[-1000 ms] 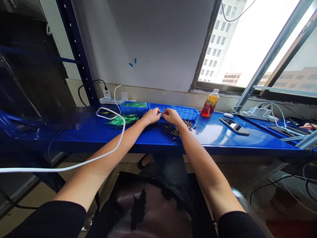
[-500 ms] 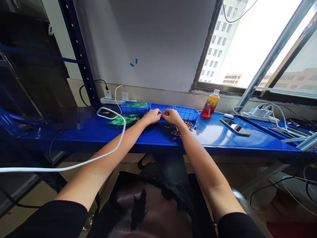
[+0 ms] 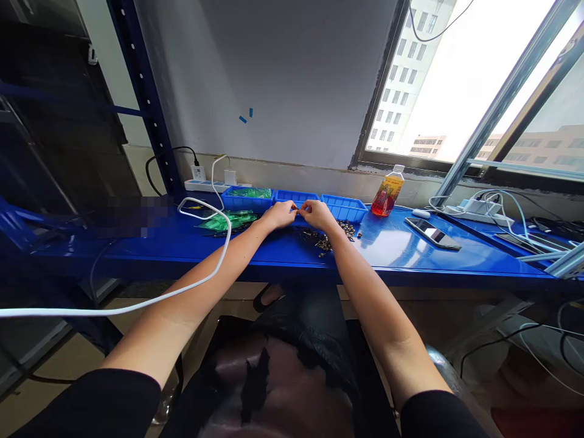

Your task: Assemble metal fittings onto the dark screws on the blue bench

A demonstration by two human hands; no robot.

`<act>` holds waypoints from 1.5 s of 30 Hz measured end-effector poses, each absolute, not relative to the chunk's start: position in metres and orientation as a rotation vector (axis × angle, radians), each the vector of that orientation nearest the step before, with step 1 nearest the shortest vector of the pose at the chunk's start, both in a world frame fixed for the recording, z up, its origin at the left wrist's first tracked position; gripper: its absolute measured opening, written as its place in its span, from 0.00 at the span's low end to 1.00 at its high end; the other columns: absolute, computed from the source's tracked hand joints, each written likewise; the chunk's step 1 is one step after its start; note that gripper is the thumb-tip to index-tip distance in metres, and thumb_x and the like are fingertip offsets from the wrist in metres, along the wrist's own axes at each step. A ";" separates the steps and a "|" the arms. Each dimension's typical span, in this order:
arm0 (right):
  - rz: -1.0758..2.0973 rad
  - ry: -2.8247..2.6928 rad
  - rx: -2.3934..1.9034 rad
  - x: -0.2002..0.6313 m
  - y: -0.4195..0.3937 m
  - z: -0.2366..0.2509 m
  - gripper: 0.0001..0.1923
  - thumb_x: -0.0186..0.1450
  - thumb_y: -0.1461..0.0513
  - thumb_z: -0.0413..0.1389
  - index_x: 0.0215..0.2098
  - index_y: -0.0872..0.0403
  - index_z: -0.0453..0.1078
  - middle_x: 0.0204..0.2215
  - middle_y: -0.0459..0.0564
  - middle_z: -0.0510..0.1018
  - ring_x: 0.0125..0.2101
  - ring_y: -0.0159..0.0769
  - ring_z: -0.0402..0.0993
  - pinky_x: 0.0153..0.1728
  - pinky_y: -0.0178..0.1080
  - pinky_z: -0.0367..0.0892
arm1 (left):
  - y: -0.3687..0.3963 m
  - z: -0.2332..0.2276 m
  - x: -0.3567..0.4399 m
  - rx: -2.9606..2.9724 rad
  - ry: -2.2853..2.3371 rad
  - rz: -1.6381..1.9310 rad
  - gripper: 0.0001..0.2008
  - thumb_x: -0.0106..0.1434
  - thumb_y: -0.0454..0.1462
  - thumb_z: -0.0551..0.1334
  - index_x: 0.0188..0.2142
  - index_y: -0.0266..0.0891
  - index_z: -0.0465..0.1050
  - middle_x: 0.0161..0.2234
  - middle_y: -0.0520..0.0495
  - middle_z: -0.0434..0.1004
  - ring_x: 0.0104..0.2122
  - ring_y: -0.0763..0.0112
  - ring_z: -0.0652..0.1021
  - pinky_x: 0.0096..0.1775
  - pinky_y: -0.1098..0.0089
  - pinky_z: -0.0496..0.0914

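My left hand point(image 3: 281, 213) and my right hand point(image 3: 316, 213) meet fingertip to fingertip above the blue table point(image 3: 278, 250), in front of the middle blue bin point(image 3: 297, 196). Both are closed in a pinch. Whatever sits between the fingertips is too small to name. Below and beside my right wrist lies a pile of small metal parts point(image 3: 325, 243), partly covered by the forearm. Green bags point(image 3: 228, 222) lie flat to the left of my left hand.
A left blue bin point(image 3: 249, 202) holds green material; a right blue bin point(image 3: 345, 210) stands beyond my right wrist. Farther right are a drink bottle point(image 3: 387, 191) and a phone point(image 3: 433, 233). A white cable point(image 3: 182, 291) loops over my left forearm. Power strips point(image 3: 479, 210) line the back.
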State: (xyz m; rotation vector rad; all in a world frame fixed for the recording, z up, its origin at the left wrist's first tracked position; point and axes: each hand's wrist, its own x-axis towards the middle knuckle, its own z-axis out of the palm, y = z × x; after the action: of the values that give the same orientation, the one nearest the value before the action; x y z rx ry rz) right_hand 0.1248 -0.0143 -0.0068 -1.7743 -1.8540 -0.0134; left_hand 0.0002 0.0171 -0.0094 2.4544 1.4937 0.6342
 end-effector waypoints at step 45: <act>-0.028 -1.827 -1.817 0.127 -0.013 -0.008 0.09 0.59 0.61 0.51 0.35 0.53 0.72 0.29 0.47 0.76 0.29 0.33 0.69 0.29 0.32 0.61 | 0.017 -0.009 0.001 2.428 1.500 0.656 0.16 0.62 0.38 0.51 0.47 0.38 0.69 0.35 0.45 0.77 0.37 0.64 0.76 0.38 0.70 0.68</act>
State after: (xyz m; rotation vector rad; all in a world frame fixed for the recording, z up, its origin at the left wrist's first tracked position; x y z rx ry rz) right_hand 0.1270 -0.0129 -0.0083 -1.8171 -1.8266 -0.0285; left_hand 0.0006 0.0166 -0.0092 2.4284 1.5004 0.6559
